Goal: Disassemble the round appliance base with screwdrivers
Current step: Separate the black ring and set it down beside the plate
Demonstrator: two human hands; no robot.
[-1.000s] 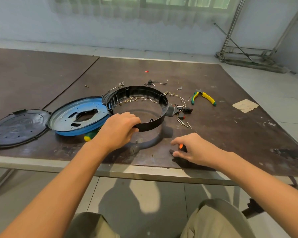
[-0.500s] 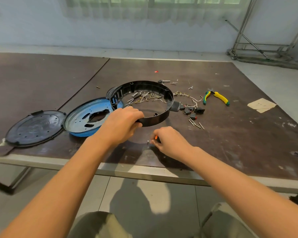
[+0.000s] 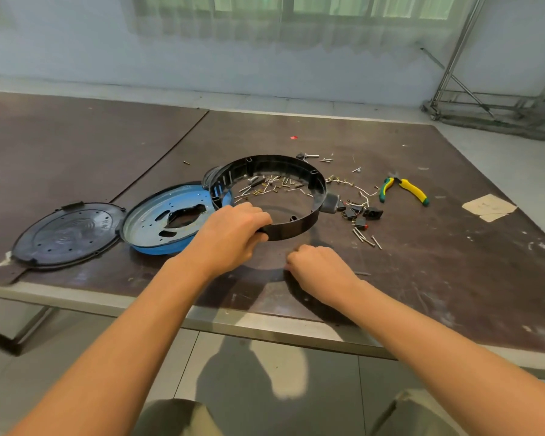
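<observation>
Now the left hand (image 3: pixel 233 237) grips the black ring (image 3: pixel 296 228); pinch slowly with the curled right hand (image 3: pixel 320 267), contents hidden.

Dark brown bench (image 3: pixel 422 278), scuffed pale in patches. Black plastic ring (image 3: pixel 299 226). Blue-rimmed silver metal plate (image 3: pixel 151 228). Black round cover (image 3: pixel 66 234) with concentric ridges. Pliers (image 3: pixel 405 190) with yellow-and-green handles. Silver screws (image 3: pixel 365 240). Tan paper scrap (image 3: pixel 488 207). Small red fleck (image 3: pixel 293 137).
</observation>
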